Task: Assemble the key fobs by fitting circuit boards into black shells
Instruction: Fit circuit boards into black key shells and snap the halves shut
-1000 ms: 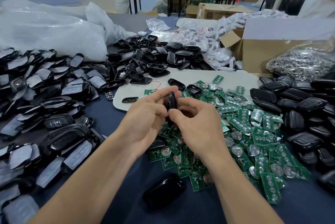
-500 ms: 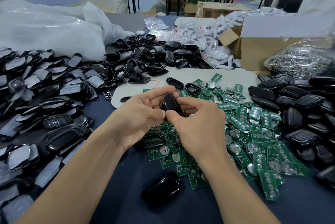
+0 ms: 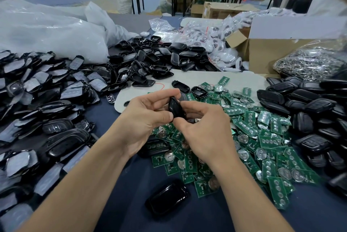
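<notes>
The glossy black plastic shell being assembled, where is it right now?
Head view, centre: the glossy black plastic shell sits pinched between the left hand and right hand, above the green circuit boards.

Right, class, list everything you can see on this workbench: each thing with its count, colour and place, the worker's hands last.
held shell: one, black, between both hands
circuit boards: many, green, heaped centre to right
lone shell: one, black, near edge, before the boards
closed shells: many, black, heap on the right
film-covered shells: many, black with grey film, heap on the left
open shell halves: many, black, heap behind centre
large bag: one, clear-white, back left
small bagged parts: many, clear bags, back centre
cardboard box: one, brown, back right
bag of metal rings: one, silver, far right
mat: one, pale, under the boards
table: one, dark blue
left hand: one, pinches the held shell
right hand: one, grips the held shell
</notes>
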